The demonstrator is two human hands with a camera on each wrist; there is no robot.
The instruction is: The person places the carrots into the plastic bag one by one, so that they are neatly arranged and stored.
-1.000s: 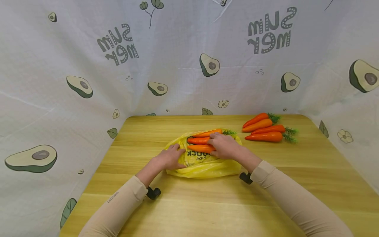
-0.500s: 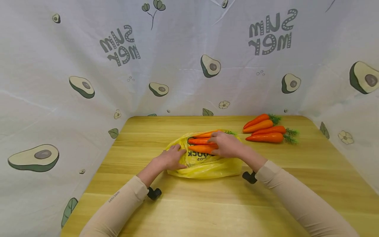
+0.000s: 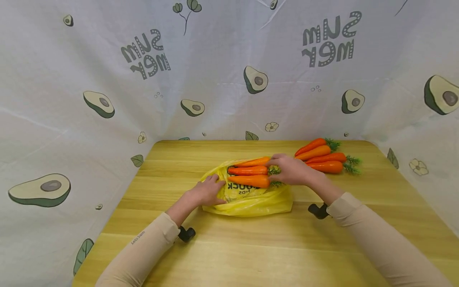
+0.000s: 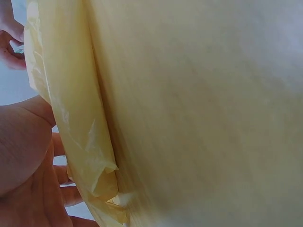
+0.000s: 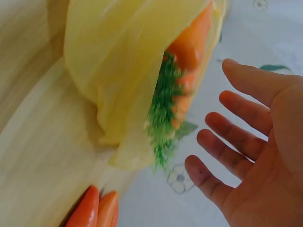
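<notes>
A yellow plastic bag [image 3: 247, 209] lies in the middle of the table with its mouth spread. Three orange carrots [image 3: 249, 181] rest on it side by side, green tops pointing right. My left hand [image 3: 206, 192] touches the bag's left end, thumb and fingers spread; in the left wrist view its straight fingers lie behind the yellow film. Over the carrots' leafy ends is my right hand [image 3: 288, 170]. The right wrist view shows it with an unfilled palm and spread fingers, apart from the green tops [image 5: 163, 109].
Several more carrots [image 3: 326, 166] with green tops lie at the table's back right. A white cloth [image 3: 222, 59] printed with avocados hangs behind and on both sides of the wooden table [image 3: 244, 251].
My right hand has let go of the carrots and moved to the right, uncovering their thick ends and tops. The left hand stays at the bag's left end.
</notes>
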